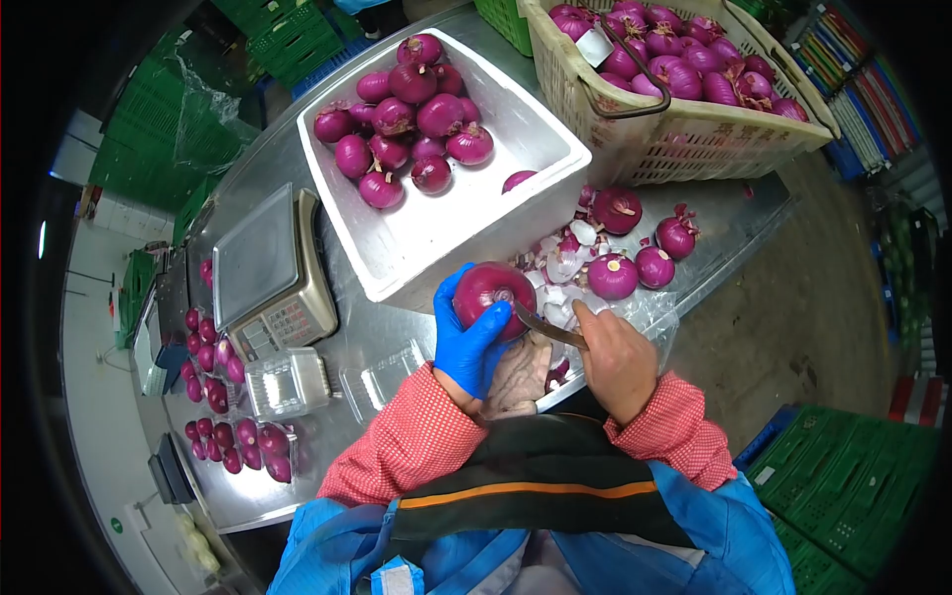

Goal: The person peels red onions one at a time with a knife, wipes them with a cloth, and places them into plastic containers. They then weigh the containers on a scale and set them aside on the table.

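Observation:
In a blue glove, my left hand (468, 342) is closed around a large red onion (484, 290), its root end turned up toward me. My bare right hand (620, 362) grips a knife (547, 327), whose curved dark blade points left and meets the onion's right side near the root. The knife's handle is hidden in my fingers. Beneath and beyond my hands lie loose onion skins (567, 263) and trimmings on the metal table. Several red onions (613, 277) rest just to the right of them. A crumpled beige cloth (521, 375) lies under my left wrist.
Ahead stands a white foam box (397, 238) partly filled with red onions. A cream plastic crate (684, 149) heaped with onions is at the back right. On the left are a weighing scale (273, 278), clear plastic trays (288, 383) and packed onions (241, 446). Green crates (843, 486) stand at lower right.

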`<action>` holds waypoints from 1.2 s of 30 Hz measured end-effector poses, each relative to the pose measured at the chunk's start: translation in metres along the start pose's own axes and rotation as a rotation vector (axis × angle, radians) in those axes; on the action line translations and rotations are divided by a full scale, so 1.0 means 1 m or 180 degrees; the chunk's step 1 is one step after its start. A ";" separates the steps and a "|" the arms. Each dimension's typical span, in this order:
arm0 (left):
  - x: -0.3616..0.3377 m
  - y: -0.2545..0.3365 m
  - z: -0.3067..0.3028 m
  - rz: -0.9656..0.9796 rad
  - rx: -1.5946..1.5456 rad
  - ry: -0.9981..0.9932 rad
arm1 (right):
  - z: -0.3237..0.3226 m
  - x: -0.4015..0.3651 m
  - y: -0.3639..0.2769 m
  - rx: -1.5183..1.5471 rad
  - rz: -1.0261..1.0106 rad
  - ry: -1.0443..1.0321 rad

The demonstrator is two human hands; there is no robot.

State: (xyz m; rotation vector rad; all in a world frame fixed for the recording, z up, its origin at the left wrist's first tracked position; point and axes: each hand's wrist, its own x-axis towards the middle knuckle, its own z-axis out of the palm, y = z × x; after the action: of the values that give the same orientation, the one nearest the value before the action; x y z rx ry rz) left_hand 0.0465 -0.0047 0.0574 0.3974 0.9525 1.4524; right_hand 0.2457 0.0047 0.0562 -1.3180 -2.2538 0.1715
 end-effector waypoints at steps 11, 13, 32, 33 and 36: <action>-0.003 0.001 0.007 -0.0111 0.0075 -0.0127 | 0.021 -0.006 0.005 0.0856 0.0369 -0.0016; 0.000 0.002 0.007 -0.0169 -0.0010 -0.0095 | 0.029 -0.006 0.002 0.1365 0.0521 -0.0059; 0.009 0.017 -0.009 -0.0500 0.0115 -0.0403 | 0.014 0.011 0.016 0.0323 -0.0238 -0.0081; 0.009 0.019 -0.011 -0.0567 0.0143 -0.0462 | 0.016 0.011 0.018 0.0286 -0.0267 -0.0015; 0.012 0.018 -0.015 -0.0677 0.0232 -0.0589 | 0.017 0.014 0.022 0.0164 -0.0304 0.0067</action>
State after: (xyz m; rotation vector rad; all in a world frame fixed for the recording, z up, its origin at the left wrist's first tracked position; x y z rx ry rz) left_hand 0.0219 0.0047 0.0587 0.4612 0.8722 1.1698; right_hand 0.2489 0.0302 0.0388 -1.1775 -2.2737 0.1797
